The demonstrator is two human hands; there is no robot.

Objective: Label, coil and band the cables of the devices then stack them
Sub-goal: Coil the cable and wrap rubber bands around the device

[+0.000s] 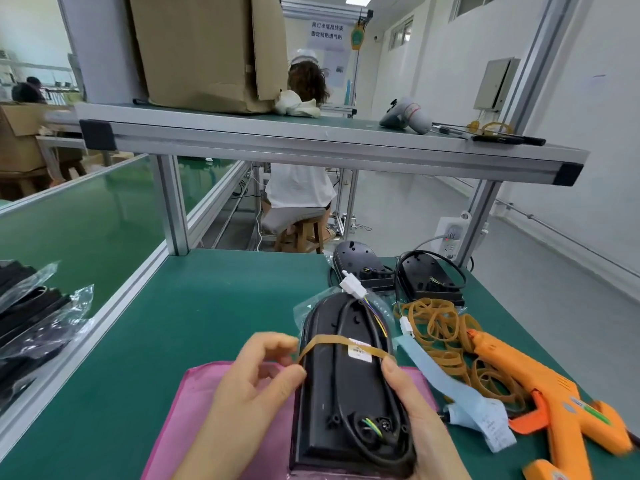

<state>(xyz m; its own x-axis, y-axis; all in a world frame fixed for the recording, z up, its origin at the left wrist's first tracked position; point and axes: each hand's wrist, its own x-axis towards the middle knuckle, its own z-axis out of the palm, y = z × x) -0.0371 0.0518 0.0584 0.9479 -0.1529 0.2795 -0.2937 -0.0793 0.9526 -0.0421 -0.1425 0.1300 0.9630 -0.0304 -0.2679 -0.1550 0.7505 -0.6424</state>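
Note:
A black oblong device lies lengthwise in front of me over a pink pad. Its black cable is coiled along its back, ending in a white connector. A tan rubber band stretches across the device over a white label. My left hand pinches the band's left end. My right hand grips the device's right side, thumb at the band's right end. Two more black devices sit behind.
A pile of loose rubber bands, a blue label strip and an orange glue gun lie to the right. Bagged black parts rest on the left conveyor. An aluminium shelf spans overhead. A person sits beyond the bench.

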